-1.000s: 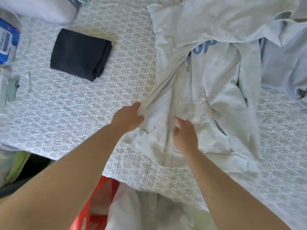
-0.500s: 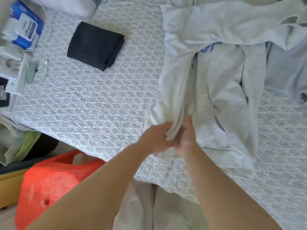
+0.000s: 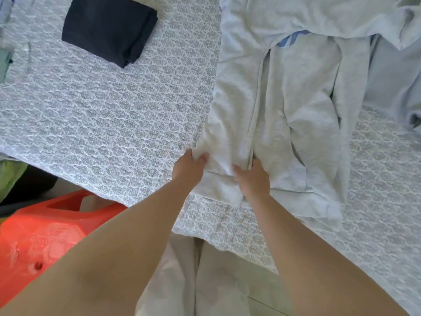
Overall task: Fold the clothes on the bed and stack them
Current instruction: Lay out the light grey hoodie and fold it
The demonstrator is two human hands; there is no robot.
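I have the grey hoodie spread face up on the patterned bedspread, hem toward me and hood end away, because it needs to lie flat before I can fold a side panel in. My left hand pinches the outer corner of the near front panel, thumb on top of the fabric and fingers tucked beneath it, so it is closed on the cloth. My right hand grips the same panel just beside the zip line, thumb over the ribbed hem band, fingers curled into the fabric. Holding two corners of one panel lets me keep its edge straight, and I judge the step in hand is squaring this side. Both forearms reach forward from the bed's near edge, wrists low, hands close together but apart. The folded dark garment lies well apart at upper left, presumably the start of the stack. A red plastic stool stands by the bed.
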